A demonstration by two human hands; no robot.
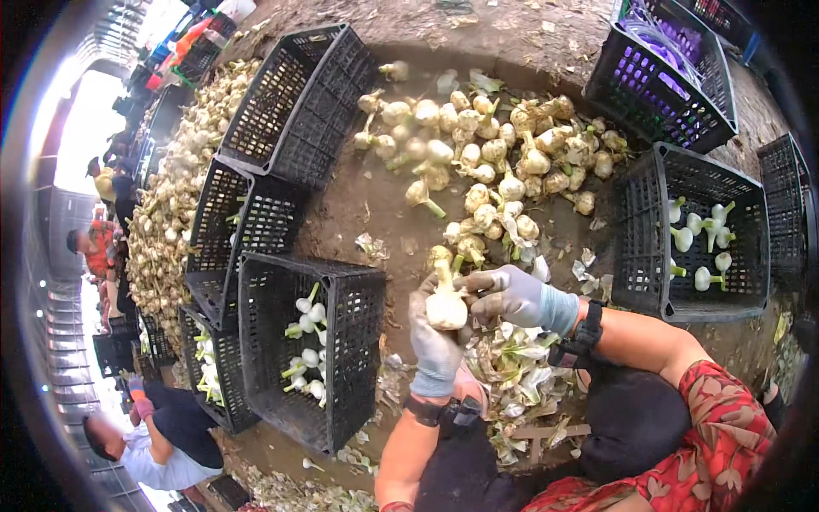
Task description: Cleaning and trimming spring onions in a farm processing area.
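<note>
My left hand (434,355), in a pale grey work glove, holds a whitish garlic bulb (446,311) with its neck pointing up and away from me. From the right, my gloved right hand (515,299) reaches in with curled fingers gripping the side of the same bulb near its neck. Its fingertips are partly hidden. Just beyond my hands lies a spread pile of unpeeled garlic bulbs (492,150) with dirty skins and cut stems. Below the hands, a heap of stripped garlic skins (512,365) covers the ground between my knees.
A black plastic crate (352,358) on the left and another crate (716,310) on the right hold peeled bulbs. More crates (320,109) stand at left, before a large garlic heap (169,237). A crate with purple netting (665,96) stands upper right. A person (166,448) sits lower left.
</note>
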